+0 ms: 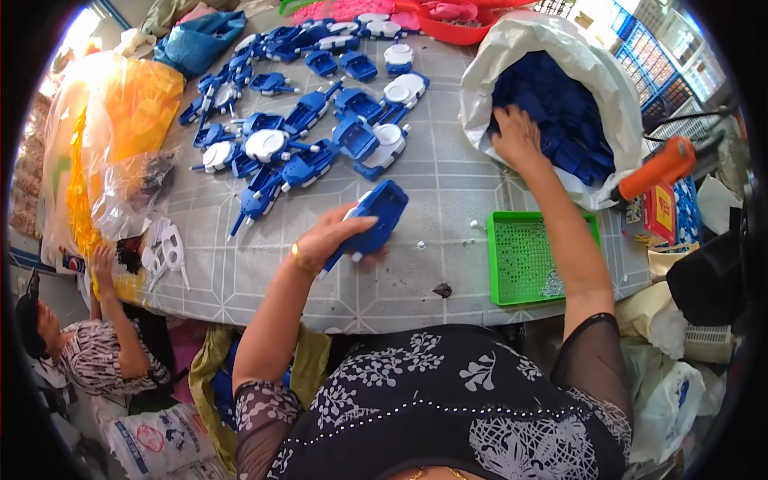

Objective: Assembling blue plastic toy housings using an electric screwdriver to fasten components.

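Observation:
My left hand (340, 232) is closed around a blue plastic toy body (386, 210), an open shell with some white on it, held tilted above the table in front of me. My right hand (518, 136) reaches into the mouth of a white sack (480, 68) at the right. Its fingers are spread against blue plastic pieces (572, 120) that fill the sack; the fingertips are partly hidden. Beyond my left hand, many blue-and-white toy bodies (308, 112) lie in a loose heap, several with round white discs.
A green basket (494, 260) with small metal bits sits under my right forearm. An orange-handled tool (660, 166) hangs at the right. A small dark cone-shaped piece (442, 290) lies near the table edge. Another person (100, 344) works at the left beside yellow plastic bags (132, 100).

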Tool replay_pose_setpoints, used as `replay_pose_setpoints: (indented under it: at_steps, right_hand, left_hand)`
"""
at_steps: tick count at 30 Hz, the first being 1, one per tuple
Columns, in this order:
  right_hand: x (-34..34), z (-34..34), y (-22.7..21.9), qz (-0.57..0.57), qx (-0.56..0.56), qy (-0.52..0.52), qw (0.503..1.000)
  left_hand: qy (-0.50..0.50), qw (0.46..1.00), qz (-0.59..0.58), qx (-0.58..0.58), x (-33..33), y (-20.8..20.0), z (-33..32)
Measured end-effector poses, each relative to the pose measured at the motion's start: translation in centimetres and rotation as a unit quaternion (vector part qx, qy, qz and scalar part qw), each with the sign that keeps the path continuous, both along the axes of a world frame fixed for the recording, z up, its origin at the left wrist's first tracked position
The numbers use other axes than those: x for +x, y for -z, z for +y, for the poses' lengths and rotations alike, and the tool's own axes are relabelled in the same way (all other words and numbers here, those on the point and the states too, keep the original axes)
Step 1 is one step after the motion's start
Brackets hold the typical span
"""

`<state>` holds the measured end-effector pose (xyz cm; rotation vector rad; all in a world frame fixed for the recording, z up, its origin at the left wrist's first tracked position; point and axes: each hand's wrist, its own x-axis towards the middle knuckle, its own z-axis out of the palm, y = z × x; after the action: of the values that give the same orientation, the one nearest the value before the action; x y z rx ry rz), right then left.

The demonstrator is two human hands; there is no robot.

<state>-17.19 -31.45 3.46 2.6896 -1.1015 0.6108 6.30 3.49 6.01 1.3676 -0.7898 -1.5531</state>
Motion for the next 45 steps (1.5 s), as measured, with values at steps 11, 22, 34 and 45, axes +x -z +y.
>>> replay_pose_setpoints:
  at_steps: [11,22,34,45]
  right_hand:
    - [-4.2,-0.4,-2.4,-0.178,-0.109,-0.036,0.977]
    - [-0.7,15.4,-5.7,-0.356,0.589,-0.218,0.692]
    - [0.2,15.7,-6.4,-0.225,0.347,-0.409,0.813]
    - [0.8,14.3,-2.5,-0.158,0.315,-0.401,0.846]
  left_hand:
    - [-0.022,0.751,-0.637,-0.176,-1.7,-1.4,-3.4]
    - [-0.149,0.970,-0.021,-0.190,-6.0,-3.4,-6.2]
    - [-0.114,0.978,0.160,-0.075,-2.9,-3.0,-4.4]
    - [-0.099,0.756,-0.589,-0.267,-4.2,3.0,-0.1]
